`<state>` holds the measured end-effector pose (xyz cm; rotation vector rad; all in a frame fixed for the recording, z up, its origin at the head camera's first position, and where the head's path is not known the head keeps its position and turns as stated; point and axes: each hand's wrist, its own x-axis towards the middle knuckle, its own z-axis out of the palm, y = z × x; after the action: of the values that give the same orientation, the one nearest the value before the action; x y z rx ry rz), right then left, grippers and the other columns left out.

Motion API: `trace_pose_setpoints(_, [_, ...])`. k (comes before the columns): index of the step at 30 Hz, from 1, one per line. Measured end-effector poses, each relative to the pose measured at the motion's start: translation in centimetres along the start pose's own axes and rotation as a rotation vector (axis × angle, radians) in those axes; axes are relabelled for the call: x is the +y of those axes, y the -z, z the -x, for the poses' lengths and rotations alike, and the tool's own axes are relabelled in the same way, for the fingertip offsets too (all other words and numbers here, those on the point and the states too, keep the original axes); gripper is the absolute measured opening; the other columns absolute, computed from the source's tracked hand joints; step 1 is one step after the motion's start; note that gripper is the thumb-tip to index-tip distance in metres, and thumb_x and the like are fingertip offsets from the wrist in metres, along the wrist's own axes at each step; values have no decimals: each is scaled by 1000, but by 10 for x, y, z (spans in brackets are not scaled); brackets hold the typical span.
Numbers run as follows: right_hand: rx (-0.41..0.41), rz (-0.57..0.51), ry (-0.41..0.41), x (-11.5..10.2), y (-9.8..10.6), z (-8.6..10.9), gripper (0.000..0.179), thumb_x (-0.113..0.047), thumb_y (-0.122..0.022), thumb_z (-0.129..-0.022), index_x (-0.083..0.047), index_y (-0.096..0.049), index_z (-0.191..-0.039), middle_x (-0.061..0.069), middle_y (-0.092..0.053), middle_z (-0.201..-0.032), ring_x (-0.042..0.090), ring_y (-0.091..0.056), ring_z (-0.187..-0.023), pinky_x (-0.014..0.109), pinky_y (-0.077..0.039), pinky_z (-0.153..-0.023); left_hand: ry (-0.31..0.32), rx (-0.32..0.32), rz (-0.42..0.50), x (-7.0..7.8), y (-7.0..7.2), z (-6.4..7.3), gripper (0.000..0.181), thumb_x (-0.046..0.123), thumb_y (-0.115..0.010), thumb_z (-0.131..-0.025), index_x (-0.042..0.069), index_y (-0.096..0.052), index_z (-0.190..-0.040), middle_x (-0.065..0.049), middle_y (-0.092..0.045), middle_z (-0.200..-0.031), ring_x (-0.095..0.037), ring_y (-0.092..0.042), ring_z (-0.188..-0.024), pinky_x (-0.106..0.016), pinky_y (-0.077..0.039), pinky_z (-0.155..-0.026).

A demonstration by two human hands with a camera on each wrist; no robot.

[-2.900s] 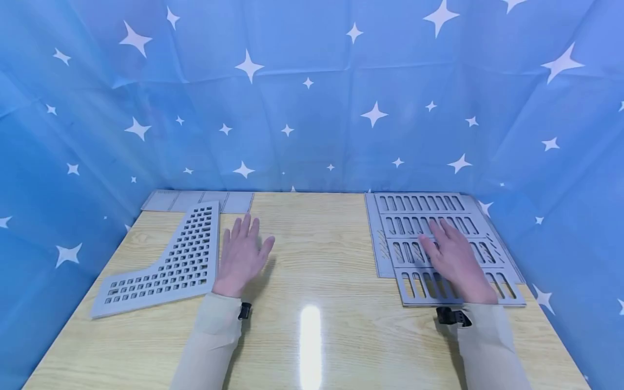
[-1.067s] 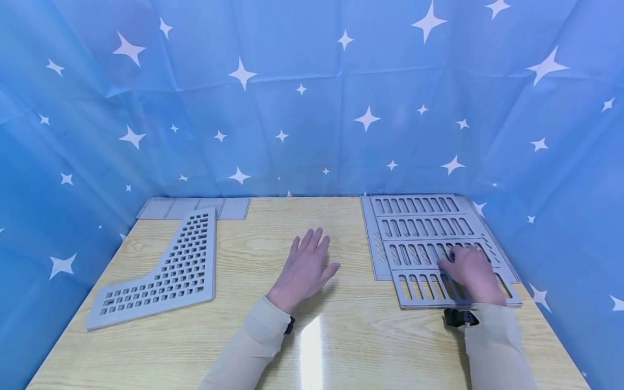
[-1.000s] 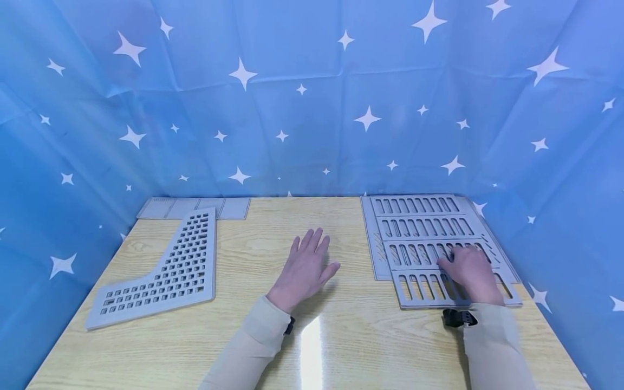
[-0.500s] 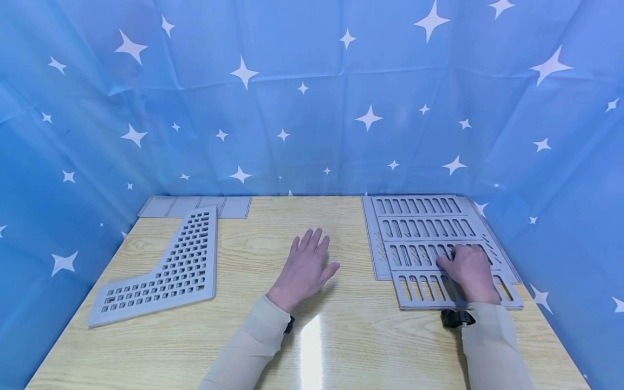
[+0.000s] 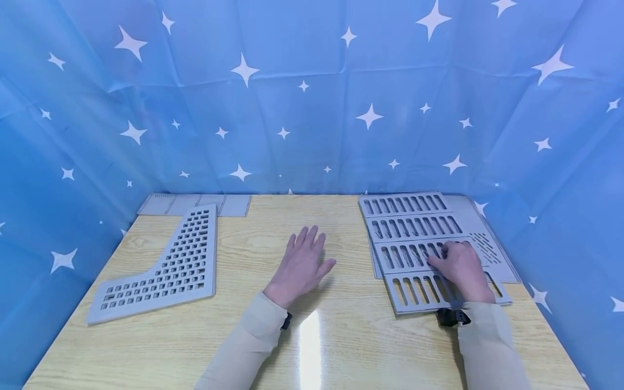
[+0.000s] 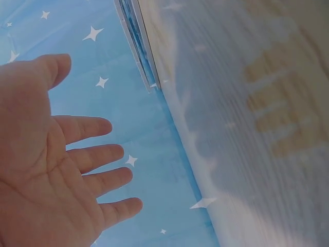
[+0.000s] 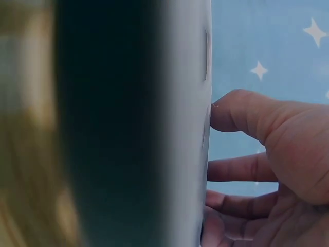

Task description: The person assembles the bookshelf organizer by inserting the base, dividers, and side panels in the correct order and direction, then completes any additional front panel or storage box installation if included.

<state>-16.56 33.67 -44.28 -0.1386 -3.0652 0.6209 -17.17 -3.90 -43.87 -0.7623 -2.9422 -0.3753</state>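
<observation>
My right hand [image 5: 463, 268] grips a grey slotted panel [image 5: 409, 216] on the right of the table, its fingers curled at the slots of the third row. In the right wrist view, the thumb touches the panel's face [image 7: 187, 103] and some fingertips are hidden behind its edge. The panel lies slightly turned over another grey sheet with slanted slits [image 5: 460, 216], jutting past its front edge. My left hand [image 5: 298, 265] is held palm down over the middle of the table, fingers spread, holding nothing.
On the left lies a grey L-shaped panel with rows of square holes [image 5: 210, 254]. It overlaps a flat grey strip with dividing lines [image 5: 185, 205] along the back edge. A blue star-patterned curtain [image 5: 302, 151] borders the wooden table [image 5: 361, 346] behind and at the sides.
The left hand came from beside the L-shaped panel to the table's middle. The right hand's fingers curled onto the slotted panel, which has shifted left and turned slightly, uncovering more of the sheet beneath.
</observation>
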Motion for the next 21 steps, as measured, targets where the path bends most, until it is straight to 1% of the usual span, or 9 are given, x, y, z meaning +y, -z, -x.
trace_pose_setpoints(5, [16, 16, 43, -10, -1, 0, 34, -22, -69, -94, -2, -50, -75, 12, -45, -71, 29, -41, -70, 38, -33, -60, 21, -15, 17, -7, 1, 2, 66, 49, -48, -108, 1, -44, -154, -23, -34, -164, -43, -28, -152, -59, -25, -123])
trace_pose_setpoints(9, [21, 24, 75, -17, -3, 1, 32, -22, -71, -93, 1, -54, -78, 14, -47, -74, 31, -44, -75, 41, -36, -63, 33, -10, 21, -14, 2, 3, 66, 48, -48, -108, 0, -44, -154, -25, -33, -163, -45, -29, -152, -59, -26, -122])
trace_pose_setpoints(11, [22, 20, 88, -21, -4, 1, 30, -22, -72, -92, 3, -59, -83, 15, -52, -77, 33, -47, -78, 43, -40, -65, 36, -2, 23, -17, 2, 4, 66, 48, -47, -109, -1, -44, -154, -25, -34, -163, -45, -30, -151, -60, -27, -122])
trace_pose_setpoints(15, [26, 13, 107, -27, -6, 2, 29, -20, -73, -90, 7, -65, -91, 20, -58, -84, 35, -50, -81, 46, -44, -66, 53, -3, 41, -22, 3, 4, 66, 46, -47, -109, -1, -43, -154, -26, -33, -163, -46, -30, -151, -60, -27, -122])
trace_pose_setpoints(18, [25, 10, 109, -33, -7, 3, 27, -19, -72, -90, 6, -63, -88, 21, -56, -84, 34, -49, -80, 44, -43, -65, 68, -5, 55, -26, 3, 3, 65, 45, -49, -109, -2, -44, -154, -27, -33, -163, -46, -29, -151, -61, -27, -121])
trace_pose_setpoints(19, [27, 10, 113, -34, -7, 4, 28, -19, -73, -90, 8, -64, -90, 22, -57, -86, 34, -50, -80, 45, -44, -65, 73, -8, 57, -27, 3, 3, 65, 45, -48, -109, -2, -43, -154, -27, -33, -163, -46, -29, -151, -60, -27, -122])
trace_pose_setpoints(21, [22, 11, 125, -39, -8, 4, 28, -19, -72, -90, 8, -63, -89, 22, -56, -84, 34, -49, -79, 44, -43, -63, 84, -14, 56, -28, 3, 3, 66, 46, -48, -109, -2, -43, -154, -26, -33, -163, -46, -29, -151, -60, -26, -122])
